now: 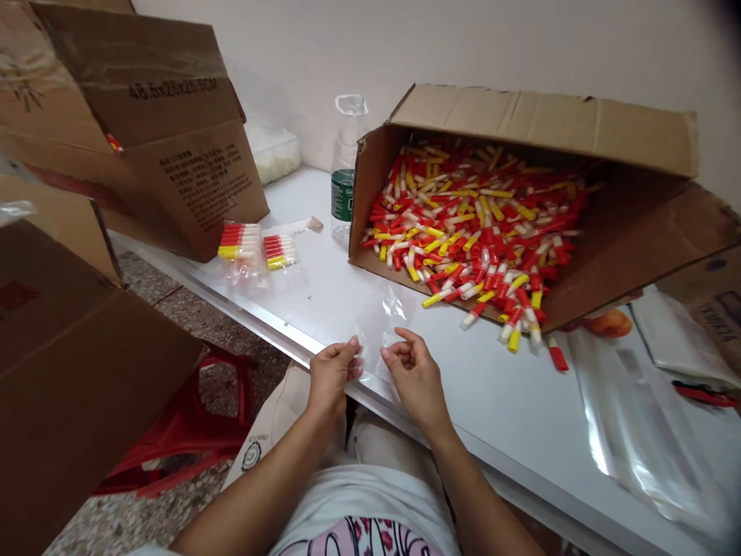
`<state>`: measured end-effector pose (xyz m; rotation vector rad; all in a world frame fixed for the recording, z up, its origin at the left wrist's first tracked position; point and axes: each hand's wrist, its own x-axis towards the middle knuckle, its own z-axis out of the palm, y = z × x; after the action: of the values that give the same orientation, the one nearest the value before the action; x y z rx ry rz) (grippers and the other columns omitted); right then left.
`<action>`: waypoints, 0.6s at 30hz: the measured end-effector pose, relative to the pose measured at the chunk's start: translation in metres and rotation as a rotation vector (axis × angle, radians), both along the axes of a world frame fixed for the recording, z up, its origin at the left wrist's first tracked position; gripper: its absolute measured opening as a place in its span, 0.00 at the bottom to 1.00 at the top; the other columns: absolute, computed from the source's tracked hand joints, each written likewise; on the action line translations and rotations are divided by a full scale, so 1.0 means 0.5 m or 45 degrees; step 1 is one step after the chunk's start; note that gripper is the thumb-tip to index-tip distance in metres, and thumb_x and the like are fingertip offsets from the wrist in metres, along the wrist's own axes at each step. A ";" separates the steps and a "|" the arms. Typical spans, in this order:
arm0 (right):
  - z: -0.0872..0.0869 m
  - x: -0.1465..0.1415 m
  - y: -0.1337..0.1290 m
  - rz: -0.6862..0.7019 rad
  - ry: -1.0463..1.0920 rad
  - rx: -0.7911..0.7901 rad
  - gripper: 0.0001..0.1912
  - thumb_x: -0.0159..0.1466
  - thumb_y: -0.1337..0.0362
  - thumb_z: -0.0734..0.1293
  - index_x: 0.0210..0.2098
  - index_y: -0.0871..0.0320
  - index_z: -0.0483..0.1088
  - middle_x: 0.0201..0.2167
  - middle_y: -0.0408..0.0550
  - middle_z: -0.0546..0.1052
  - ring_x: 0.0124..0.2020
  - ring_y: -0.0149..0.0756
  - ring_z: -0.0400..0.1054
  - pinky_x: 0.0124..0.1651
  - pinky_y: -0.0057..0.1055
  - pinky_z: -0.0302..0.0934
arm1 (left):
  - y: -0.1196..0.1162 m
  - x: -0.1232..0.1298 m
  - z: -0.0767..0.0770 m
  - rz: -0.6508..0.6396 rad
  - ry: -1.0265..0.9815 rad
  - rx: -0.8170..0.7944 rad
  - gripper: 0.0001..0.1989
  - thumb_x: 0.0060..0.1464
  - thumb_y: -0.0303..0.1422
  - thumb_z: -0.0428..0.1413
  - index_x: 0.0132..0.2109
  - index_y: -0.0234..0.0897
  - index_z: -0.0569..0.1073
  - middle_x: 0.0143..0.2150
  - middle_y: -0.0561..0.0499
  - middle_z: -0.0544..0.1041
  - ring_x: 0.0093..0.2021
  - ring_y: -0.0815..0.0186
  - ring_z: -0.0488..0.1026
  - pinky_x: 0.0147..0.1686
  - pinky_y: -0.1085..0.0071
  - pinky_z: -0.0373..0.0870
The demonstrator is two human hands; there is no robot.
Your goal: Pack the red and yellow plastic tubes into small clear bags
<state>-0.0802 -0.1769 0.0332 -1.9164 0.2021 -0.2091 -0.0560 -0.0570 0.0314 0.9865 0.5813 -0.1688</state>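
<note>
A clear plastic bag [376, 328] is held above the front edge of the white table. My left hand [334, 376] pinches its left side, fingers closed. At its right side, the thumb and fingers of my right hand [414, 376] are curled together on the plastic. To the right, an open cardboard box [538, 123] lies on its side, full of small red, white and yellow tubes [480, 224], some spilling over its lower edge. Filled clear packets [240, 247] of such tubes lie on the table to the left.
Behind stands a plastic bottle [343, 189] with a green label. Large cardboard boxes [191, 154] fill the left, above a red stool [191, 428]. Flat clear bags [631, 417] and a red and black tool [703, 395] lie at the right.
</note>
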 end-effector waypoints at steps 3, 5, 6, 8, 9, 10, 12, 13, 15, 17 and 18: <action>0.012 -0.018 0.004 0.162 -0.268 -0.483 0.23 0.58 0.55 0.67 0.51 0.56 0.65 0.43 0.52 0.72 0.43 0.39 0.66 0.45 0.39 0.64 | -0.007 -0.002 -0.008 0.054 -0.069 0.088 0.23 0.27 0.44 0.69 0.23 0.30 0.70 0.21 0.53 0.72 0.19 0.73 0.67 0.22 0.75 0.65; 0.011 -0.028 0.008 0.246 -0.354 -0.686 0.24 0.58 0.57 0.67 0.52 0.56 0.64 0.47 0.53 0.70 0.48 0.42 0.63 0.50 0.42 0.62 | -0.012 -0.005 -0.011 0.089 -0.125 0.114 0.23 0.29 0.46 0.68 0.23 0.31 0.69 0.21 0.54 0.71 0.21 0.73 0.68 0.26 0.74 0.67; 0.008 -0.031 0.009 0.254 -0.371 -0.749 0.24 0.58 0.58 0.66 0.53 0.57 0.64 0.48 0.54 0.70 0.50 0.43 0.62 0.51 0.43 0.61 | -0.014 -0.006 -0.011 0.106 -0.149 0.108 0.23 0.30 0.46 0.67 0.23 0.31 0.70 0.22 0.54 0.72 0.22 0.73 0.68 0.27 0.73 0.68; -0.001 -0.031 0.009 0.230 -0.402 -0.842 0.23 0.60 0.60 0.65 0.54 0.59 0.63 0.50 0.56 0.68 0.50 0.43 0.61 0.52 0.42 0.61 | -0.015 -0.010 -0.010 0.118 -0.163 0.084 0.23 0.32 0.47 0.66 0.25 0.31 0.71 0.25 0.52 0.73 0.23 0.73 0.68 0.28 0.73 0.69; -0.007 -0.029 0.008 0.201 -0.431 -0.887 0.22 0.60 0.62 0.64 0.54 0.60 0.63 0.50 0.57 0.68 0.51 0.43 0.61 0.52 0.42 0.61 | -0.015 -0.012 -0.008 0.107 -0.155 0.084 0.23 0.33 0.48 0.66 0.27 0.30 0.73 0.27 0.51 0.74 0.23 0.73 0.67 0.28 0.73 0.68; -0.011 -0.026 0.007 0.163 -0.466 -0.939 0.21 0.61 0.64 0.63 0.53 0.61 0.64 0.51 0.57 0.67 0.50 0.43 0.61 0.52 0.42 0.61 | -0.015 -0.014 -0.007 0.090 -0.144 0.104 0.24 0.33 0.48 0.65 0.29 0.30 0.74 0.29 0.49 0.75 0.23 0.73 0.67 0.27 0.73 0.67; -0.017 -0.019 0.007 0.076 -0.536 -1.050 0.18 0.62 0.67 0.60 0.51 0.62 0.66 0.50 0.58 0.68 0.49 0.43 0.61 0.50 0.41 0.61 | -0.015 -0.018 -0.007 0.036 -0.146 0.195 0.25 0.36 0.49 0.63 0.31 0.29 0.76 0.31 0.47 0.76 0.22 0.73 0.66 0.26 0.74 0.66; -0.018 -0.016 0.007 0.044 -0.566 -1.097 0.16 0.63 0.68 0.60 0.50 0.62 0.67 0.49 0.58 0.69 0.47 0.43 0.62 0.48 0.40 0.61 | -0.014 -0.020 -0.008 -0.005 -0.162 0.255 0.25 0.38 0.50 0.62 0.31 0.29 0.76 0.31 0.46 0.76 0.22 0.73 0.66 0.26 0.74 0.66; -0.016 -0.010 0.008 0.028 -0.603 -1.159 0.13 0.64 0.68 0.59 0.46 0.60 0.70 0.44 0.54 0.72 0.42 0.40 0.63 0.45 0.36 0.60 | -0.011 -0.025 -0.012 -0.127 -0.211 0.409 0.27 0.42 0.53 0.58 0.31 0.28 0.76 0.29 0.46 0.76 0.23 0.72 0.66 0.26 0.73 0.66; -0.011 -0.005 0.006 0.042 -0.615 -1.179 0.10 0.64 0.67 0.60 0.41 0.58 0.72 0.36 0.50 0.74 0.38 0.38 0.63 0.41 0.34 0.58 | -0.003 -0.032 -0.015 -0.234 -0.292 0.671 0.28 0.45 0.52 0.56 0.39 0.28 0.75 0.32 0.46 0.75 0.24 0.71 0.67 0.28 0.72 0.67; -0.009 -0.003 0.004 0.050 -0.614 -1.183 0.09 0.64 0.67 0.60 0.39 0.57 0.72 0.34 0.49 0.74 0.36 0.37 0.63 0.40 0.33 0.57 | 0.004 -0.036 -0.015 -0.276 -0.358 0.846 0.30 0.46 0.51 0.56 0.48 0.29 0.73 0.37 0.45 0.75 0.26 0.70 0.69 0.29 0.71 0.68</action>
<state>-0.0815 -0.1751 0.0288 -2.6948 -0.3180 -0.8393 -0.0742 -0.0552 0.0238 1.6888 0.2655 -0.0221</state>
